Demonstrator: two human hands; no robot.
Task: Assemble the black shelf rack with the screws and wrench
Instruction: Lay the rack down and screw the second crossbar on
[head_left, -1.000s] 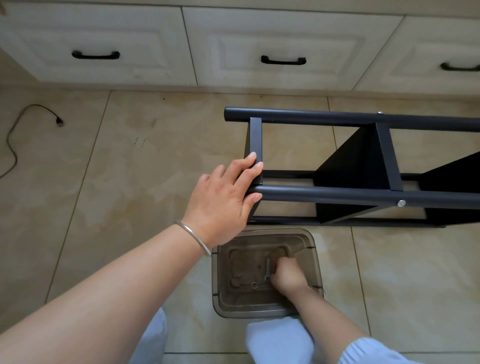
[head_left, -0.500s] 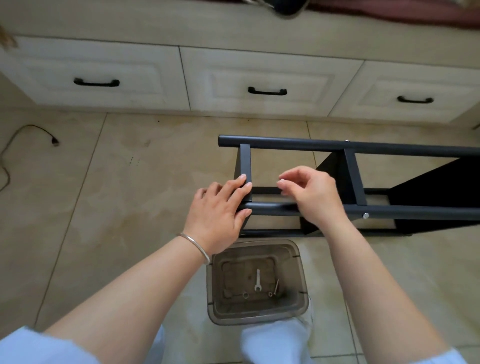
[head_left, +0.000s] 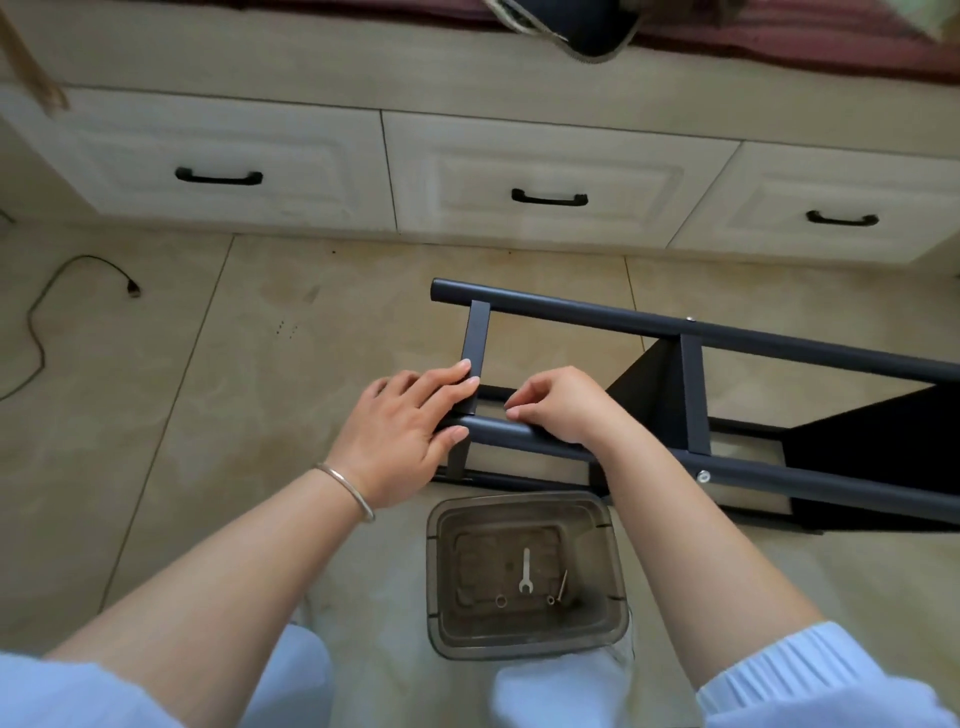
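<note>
Both hands at the rack's end joint, screw not visible.

I see the black shelf rack (head_left: 691, 395) on its side on the floor; my left hand (head_left: 400, 436) presses flat-fingered on the crossbar, my right hand (head_left: 561, 408) is curled, fingertips pinched, contents hidden. A misaligned hole could cross-thread or drop a screw. In the bin (head_left: 524, 574): one wrench (head_left: 525, 570), two washers, one screw.

text: none legible | labels: none | brands: none | numbers: none | surfaces checked: black metal shelf rack (head_left: 727, 343), clear brown plastic bin (head_left: 613, 571), cream drawer fronts (head_left: 545, 171)
</note>
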